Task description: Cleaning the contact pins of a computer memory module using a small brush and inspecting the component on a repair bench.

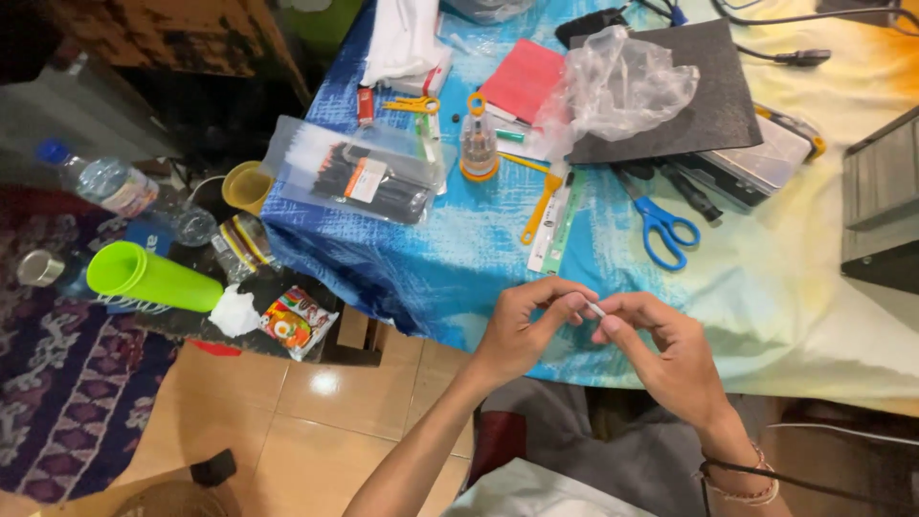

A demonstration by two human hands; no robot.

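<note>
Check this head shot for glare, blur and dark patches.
Head view: a bright glare spot on the floor tile; both hands, left and right, are fairly sharp; the small white piece between them is too tiny to make out; the top-left corner is dark.

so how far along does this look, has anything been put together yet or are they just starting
Done: tools are laid out on the table, blue scissors and the bag of cable ties lying untouched. In hand: the left hand and right hand pinch a small white piece between fingertips. No finished assembly shows.
</note>
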